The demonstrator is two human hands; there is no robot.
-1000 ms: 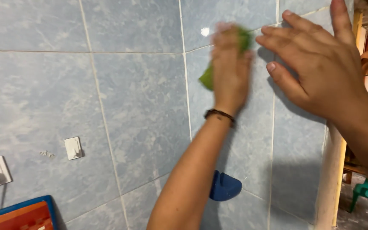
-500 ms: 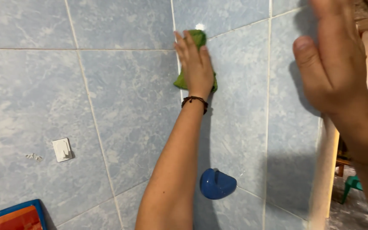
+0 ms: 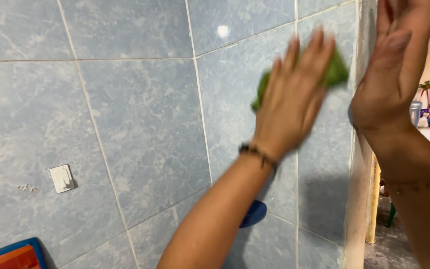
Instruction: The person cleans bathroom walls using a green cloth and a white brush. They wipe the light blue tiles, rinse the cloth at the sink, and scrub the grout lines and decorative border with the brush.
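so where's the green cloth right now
In the head view, upper right of centre: the green cloth is pressed on the blue tiled wall under the left hand, beside the right hand.

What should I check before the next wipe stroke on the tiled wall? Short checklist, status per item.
1. Cloth under the palm: ok. The left hand presses the green cloth flat on the blue tile wall.
2. Cloth fully gripped: cannot tell. The hand is motion-blurred and only the cloth's edges show.
3. Bracing hand: ok. The right hand rests at the wall's corner edge, apart from the cloth.
4. Obstacles in the wiping area: ok. The white hook sits far left and the blue holder lies below, partly behind the forearm.
5. Tile cleanliness: cannot tell. Only a light glare shows.
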